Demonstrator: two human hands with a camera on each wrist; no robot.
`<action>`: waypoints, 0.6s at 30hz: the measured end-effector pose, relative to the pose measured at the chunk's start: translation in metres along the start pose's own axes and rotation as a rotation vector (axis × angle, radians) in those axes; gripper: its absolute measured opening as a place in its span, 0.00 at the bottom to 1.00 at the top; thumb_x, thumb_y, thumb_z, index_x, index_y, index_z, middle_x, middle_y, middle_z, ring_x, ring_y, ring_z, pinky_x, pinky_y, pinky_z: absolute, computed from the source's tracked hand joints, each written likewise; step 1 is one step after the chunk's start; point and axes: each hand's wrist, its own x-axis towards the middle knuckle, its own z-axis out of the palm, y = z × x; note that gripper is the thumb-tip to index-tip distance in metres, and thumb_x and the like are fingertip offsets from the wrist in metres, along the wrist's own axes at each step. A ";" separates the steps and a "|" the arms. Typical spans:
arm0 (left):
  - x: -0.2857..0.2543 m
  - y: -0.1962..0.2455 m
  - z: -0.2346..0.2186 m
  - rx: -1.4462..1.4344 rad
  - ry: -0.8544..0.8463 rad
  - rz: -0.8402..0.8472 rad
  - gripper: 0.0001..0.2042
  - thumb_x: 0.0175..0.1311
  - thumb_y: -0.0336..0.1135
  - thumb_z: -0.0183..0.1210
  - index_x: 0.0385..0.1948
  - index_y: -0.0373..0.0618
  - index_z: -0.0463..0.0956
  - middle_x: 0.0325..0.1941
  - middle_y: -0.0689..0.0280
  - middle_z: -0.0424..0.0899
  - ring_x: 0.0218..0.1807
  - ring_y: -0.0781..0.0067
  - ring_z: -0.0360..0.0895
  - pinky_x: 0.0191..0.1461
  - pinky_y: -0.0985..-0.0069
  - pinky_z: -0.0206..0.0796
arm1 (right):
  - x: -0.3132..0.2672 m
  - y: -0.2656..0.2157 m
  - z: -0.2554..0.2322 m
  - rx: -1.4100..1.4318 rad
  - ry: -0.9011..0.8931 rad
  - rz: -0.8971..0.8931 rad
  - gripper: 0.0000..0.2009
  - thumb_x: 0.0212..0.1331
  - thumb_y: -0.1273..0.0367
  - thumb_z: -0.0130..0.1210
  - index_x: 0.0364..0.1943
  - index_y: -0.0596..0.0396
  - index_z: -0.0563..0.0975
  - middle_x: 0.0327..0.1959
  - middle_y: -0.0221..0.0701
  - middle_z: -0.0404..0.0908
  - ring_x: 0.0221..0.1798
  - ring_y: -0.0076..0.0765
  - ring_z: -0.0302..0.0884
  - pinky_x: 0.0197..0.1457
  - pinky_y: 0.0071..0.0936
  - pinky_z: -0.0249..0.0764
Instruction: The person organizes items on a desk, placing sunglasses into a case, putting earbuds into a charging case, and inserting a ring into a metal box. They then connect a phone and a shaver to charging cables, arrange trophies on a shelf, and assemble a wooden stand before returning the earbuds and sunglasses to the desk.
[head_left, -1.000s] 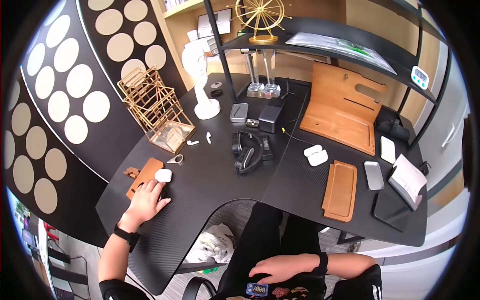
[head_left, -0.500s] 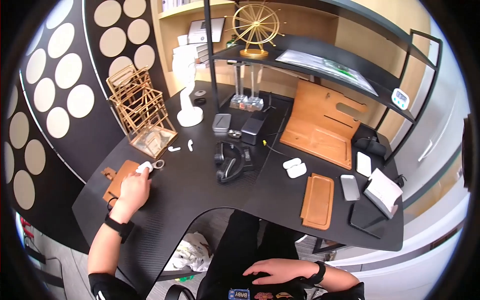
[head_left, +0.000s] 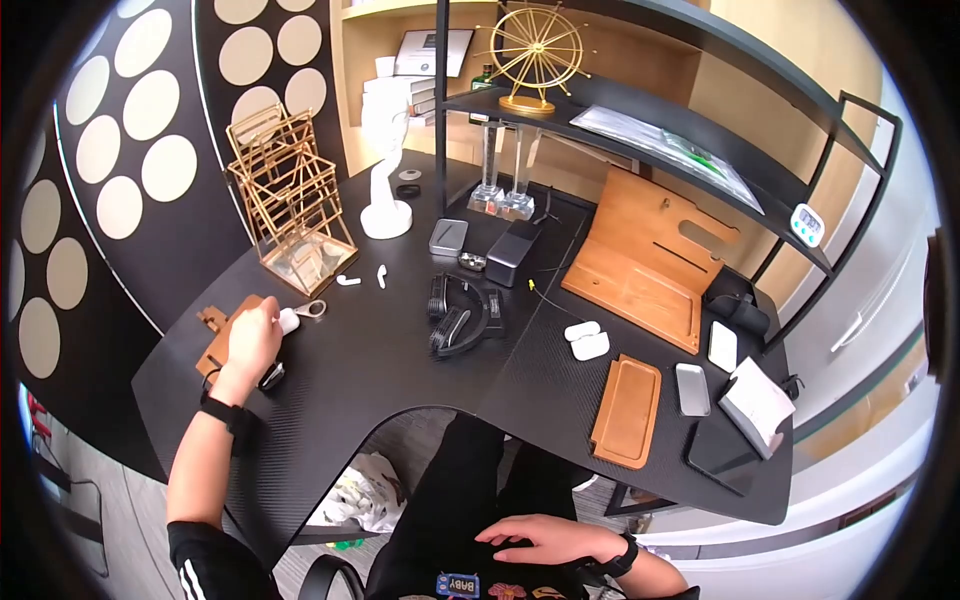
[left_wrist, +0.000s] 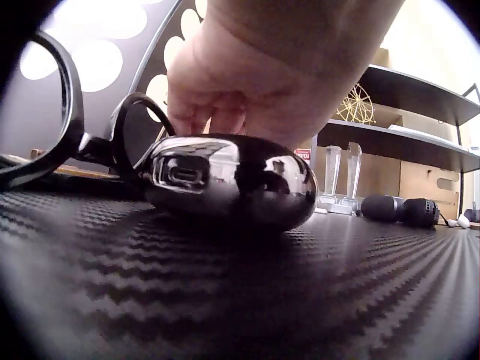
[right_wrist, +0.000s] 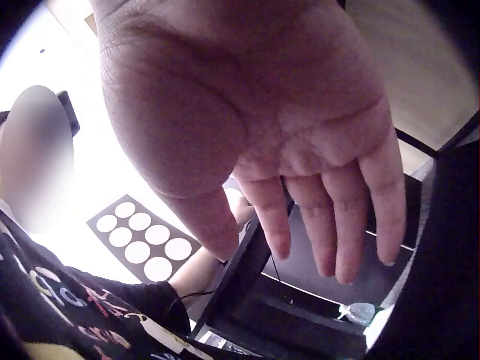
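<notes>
My left hand (head_left: 253, 335) is bent over the brown rest (head_left: 220, 350) at the table's left, its curled fingers right against a small white earbud case (head_left: 289, 320); they partly cover it. Close below the wrist lies a glossy dark rounded device (left_wrist: 232, 184) with a charging port. Black-rimmed glasses (left_wrist: 64, 127) stand to its left in the left wrist view. A metal ring (head_left: 315, 309) is just beyond the case. My right hand (head_left: 545, 538) lies over the lap, its fingers loose and holding nothing, palm visible in the right wrist view.
Two loose white earbuds (head_left: 381, 276) lie before a gold-coloured frame model (head_left: 295, 200). Headphones (head_left: 458, 318) are mid-table. To the right are an open white case (head_left: 588, 341), a brown tray (head_left: 627, 410) and a wooden stand (head_left: 640, 270). The table's front edge (head_left: 415, 408) curves inward.
The left hand reached forward to the white case, which shifted towards the metal ring, then drew in beside its left. The glossy dark device now shows beside the wrist. The right hand stays over the lap.
</notes>
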 end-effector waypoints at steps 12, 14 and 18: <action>-0.002 -0.007 -0.002 -0.286 -0.129 -0.045 0.10 0.55 0.20 0.47 0.38 0.38 0.71 0.27 0.55 0.80 0.35 0.58 0.81 0.40 0.66 0.70 | -0.015 -0.005 -0.012 0.059 0.131 0.051 0.20 0.61 0.67 0.53 0.58 0.51 0.68 0.54 0.34 0.72 0.55 0.32 0.72 0.56 0.27 0.69; -0.003 -0.007 -0.002 -0.275 -0.141 -0.034 0.11 0.54 0.19 0.47 0.39 0.38 0.71 0.28 0.55 0.80 0.35 0.59 0.80 0.41 0.66 0.70 | -0.015 -0.006 -0.011 0.082 0.124 0.046 0.20 0.61 0.68 0.53 0.58 0.52 0.68 0.55 0.35 0.72 0.56 0.32 0.72 0.57 0.27 0.69; -0.003 -0.003 -0.006 -0.249 -0.116 -0.004 0.14 0.52 0.19 0.52 0.42 0.38 0.71 0.32 0.55 0.78 0.36 0.62 0.78 0.42 0.69 0.69 | -0.013 -0.003 -0.008 0.122 0.121 0.060 0.20 0.61 0.69 0.53 0.58 0.52 0.68 0.55 0.35 0.72 0.56 0.32 0.72 0.57 0.26 0.69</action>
